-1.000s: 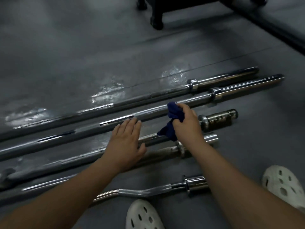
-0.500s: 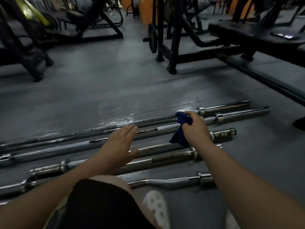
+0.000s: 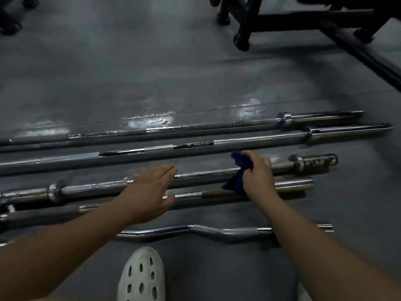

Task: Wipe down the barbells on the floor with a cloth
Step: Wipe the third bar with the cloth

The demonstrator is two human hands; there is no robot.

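- Risk first: the bars lay loose on the smooth grey gym floor (image 3: pixel 152 72), so a hard sideways rub could have rolled the short rusty chrome barbell (image 3: pixel 206 175) into its neighbours, or out from under the steadying palm.
- The left hand (image 3: pixel 149 190) was flat and unclenched, fingers straight, grasping nothing, over the short barbell and the plain steel bar (image 3: pixel 288 185) just nearer the person. Whether it pressed on them or hung just above could not be told through the blur. If it only hovered, the bar would probably turn under the rubbing.
- The right hand (image 3: pixel 258 174) was clenched on a crumpled dark blue cloth (image 3: pixel 238 170), fingers curled round it. The cloth bunched out at the thumb side and hung down to the left of the hand, across the short barbell's shaft, near the collar at its right end.
- So little cloth showed between palm and metal that bare skin might have dragged over the pitted, rusty sleeve (image 3: pixel 319 162). A loose tail could also have caught between the two close-set bars.
- Two long chrome barbells (image 3: pixel 260 140) lay farther out, parallel, apart from both hands. Bright wet-looking patches (image 3: pixel 152 121) shone on the floor beside them, which I judged a slipping hazard.
- A curved chrome curl bar (image 3: pixel 206 230) lay nearest, just beyond a white perforated clog (image 3: pixel 141 276), and could have been kicked.
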